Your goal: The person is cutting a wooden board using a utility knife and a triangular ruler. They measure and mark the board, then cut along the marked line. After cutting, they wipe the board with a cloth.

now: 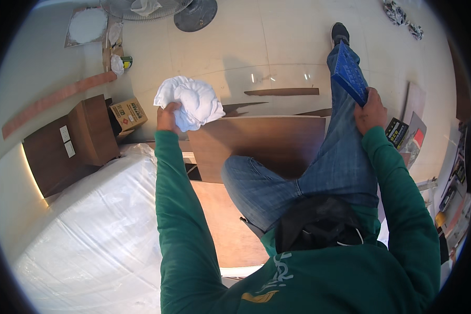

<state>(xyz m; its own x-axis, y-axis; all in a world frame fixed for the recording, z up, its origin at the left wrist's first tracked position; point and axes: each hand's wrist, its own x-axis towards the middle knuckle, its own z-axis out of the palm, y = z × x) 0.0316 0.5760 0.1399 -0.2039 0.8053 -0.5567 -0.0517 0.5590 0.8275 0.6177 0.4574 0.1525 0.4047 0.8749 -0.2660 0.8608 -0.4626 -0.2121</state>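
Observation:
My left hand [167,116] grips a bunched white cloth [192,102] by its lower left side. The cloth is held out in front of me, above the far edge of a brown wood-look panel [256,144]. On the other side, my right hand [371,110] is closed round the lower end of a flat blue object [350,73]. That object has straight edges, a pointed far end and printing on its face; its kind I cannot make out. It is held over my outstretched right leg [343,120], whose shoe rests on the floor.
Clear plastic sheeting [99,230] covers something large at the left. Near it stand a cardboard box [128,114] and a brown panel with white sockets [67,141]. A dark wood strip [282,91] lies on the tiles. A fan [146,8] stands far off; a black box [396,132] lies right.

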